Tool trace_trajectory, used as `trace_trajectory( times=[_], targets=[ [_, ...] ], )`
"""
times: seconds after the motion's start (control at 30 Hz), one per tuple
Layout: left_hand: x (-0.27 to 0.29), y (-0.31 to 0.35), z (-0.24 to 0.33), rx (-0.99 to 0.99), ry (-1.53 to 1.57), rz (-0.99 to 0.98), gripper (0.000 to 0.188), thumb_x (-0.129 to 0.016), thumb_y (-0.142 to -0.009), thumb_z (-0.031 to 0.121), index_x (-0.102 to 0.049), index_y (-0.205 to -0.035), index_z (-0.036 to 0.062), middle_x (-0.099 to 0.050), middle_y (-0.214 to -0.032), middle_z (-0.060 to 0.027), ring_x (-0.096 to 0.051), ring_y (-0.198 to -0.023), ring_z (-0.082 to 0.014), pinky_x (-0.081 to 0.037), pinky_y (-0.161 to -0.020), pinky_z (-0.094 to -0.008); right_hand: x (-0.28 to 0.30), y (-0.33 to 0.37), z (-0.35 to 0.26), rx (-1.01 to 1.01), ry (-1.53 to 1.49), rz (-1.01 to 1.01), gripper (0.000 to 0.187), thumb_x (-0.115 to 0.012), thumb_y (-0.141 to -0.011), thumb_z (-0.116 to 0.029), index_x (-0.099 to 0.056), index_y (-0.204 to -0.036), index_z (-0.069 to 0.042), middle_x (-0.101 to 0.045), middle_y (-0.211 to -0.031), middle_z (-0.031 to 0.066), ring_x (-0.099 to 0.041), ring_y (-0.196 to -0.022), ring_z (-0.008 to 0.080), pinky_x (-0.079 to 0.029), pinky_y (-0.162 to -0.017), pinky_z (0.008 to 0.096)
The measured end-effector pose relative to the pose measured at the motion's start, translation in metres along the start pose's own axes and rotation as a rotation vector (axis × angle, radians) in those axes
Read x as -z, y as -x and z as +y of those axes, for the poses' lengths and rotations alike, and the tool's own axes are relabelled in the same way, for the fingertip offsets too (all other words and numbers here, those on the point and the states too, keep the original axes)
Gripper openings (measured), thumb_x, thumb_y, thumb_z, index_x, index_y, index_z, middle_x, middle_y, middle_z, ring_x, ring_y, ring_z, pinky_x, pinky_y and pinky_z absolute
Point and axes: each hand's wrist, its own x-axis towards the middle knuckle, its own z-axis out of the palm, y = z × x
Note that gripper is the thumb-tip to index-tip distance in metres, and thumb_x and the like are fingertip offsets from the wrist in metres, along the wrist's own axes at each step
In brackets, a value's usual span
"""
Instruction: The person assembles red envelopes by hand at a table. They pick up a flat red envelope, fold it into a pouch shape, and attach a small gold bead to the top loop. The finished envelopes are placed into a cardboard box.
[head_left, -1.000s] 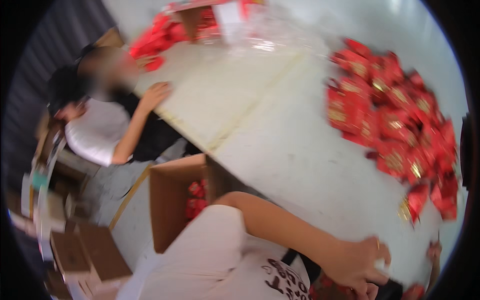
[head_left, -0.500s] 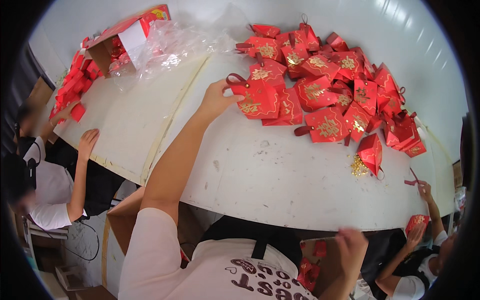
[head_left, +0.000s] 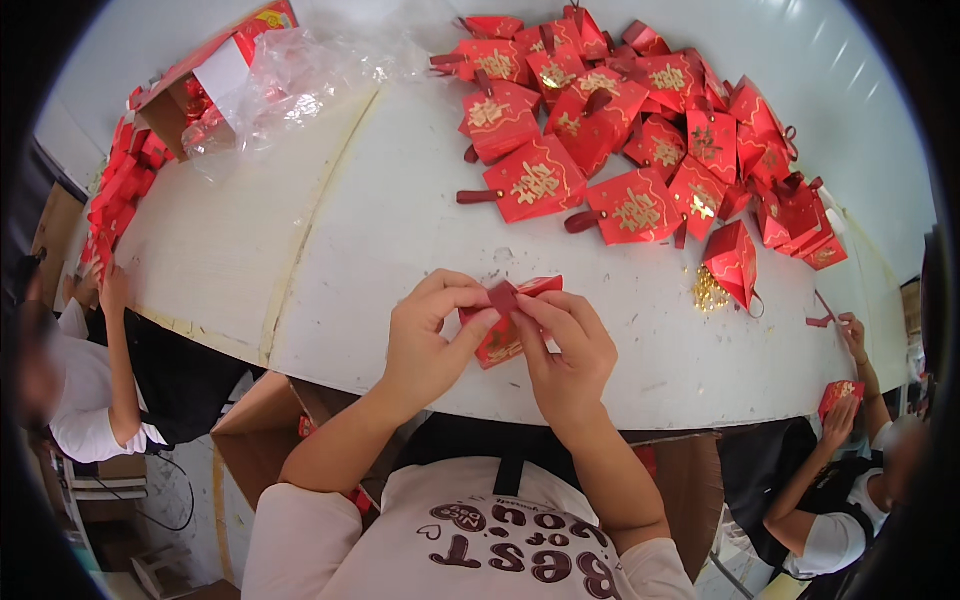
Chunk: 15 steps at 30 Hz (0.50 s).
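Head view: a small red box (head_left: 500, 346) with gold print is held at the near side of the desk (head_left: 400, 235), in front of the person's chest. By the left hand (head_left: 432, 332), a narrow pinch of thumb and forefinger is made at one side of the dark red strap (head_left: 503, 296) on the box. By the right hand (head_left: 574, 358), the same strap is pinched from the other side, also narrowly, and the fingertips of the two hands are brought close together. The box is partly covered by the fingers (so it cannot be told whether its bottom is touching the desk).

Half a second earlier, the left hand was stretched out to a box at the left edge of the heap of red boxes (head_left: 637, 212), and the right hand was seen blurred and low, near the desk's front edge. Now both are drawn together, and the box that was touched is no more seen at that edge. Gold beads (head_left: 709, 290) are still left lying near the heap. At the right, another red box (head_left: 842, 394) is held by a co-worker's hand (head_left: 838, 424).
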Motion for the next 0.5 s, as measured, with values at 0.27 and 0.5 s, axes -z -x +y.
trace_trajectory(
  times=[0.27, 0.5],
  targets=[
    [-0.013, 0.002, 0.029, 0.053, -0.06, -0.236, 0.026, -0.065, -0.078, -0.005, -0.064, -0.104, -0.0024, -0.063, -0.104, -0.0111, -0.058, -0.092, -0.0142, -0.046, -0.081, -0.0272, 0.02, 0.015, 0.003, -0.119, -0.092, 0.037, 0.018, -0.07, -0.074, 0.005, -0.065, -0.09, -0.001, -0.063, -0.086, 0.0101, -0.062, -0.065, 0.017, -0.051, -0.053, 0.0246],
    [-0.027, 0.008, 0.024, 0.115, -0.052, -0.154, 0.015, -0.056, -0.084, -0.005, -0.065, -0.096, -0.0056, -0.065, -0.094, -0.0109, -0.06, -0.081, -0.0133, -0.048, -0.073, -0.0253, 0.027, 0.017, -0.001, -0.163, -0.146, 0.058, 0.017, -0.069, -0.073, 0.006, -0.063, -0.088, 0.0, -0.062, -0.084, 0.0104, -0.061, -0.062, 0.0159, -0.051, -0.051, 0.0249]
  ],
)
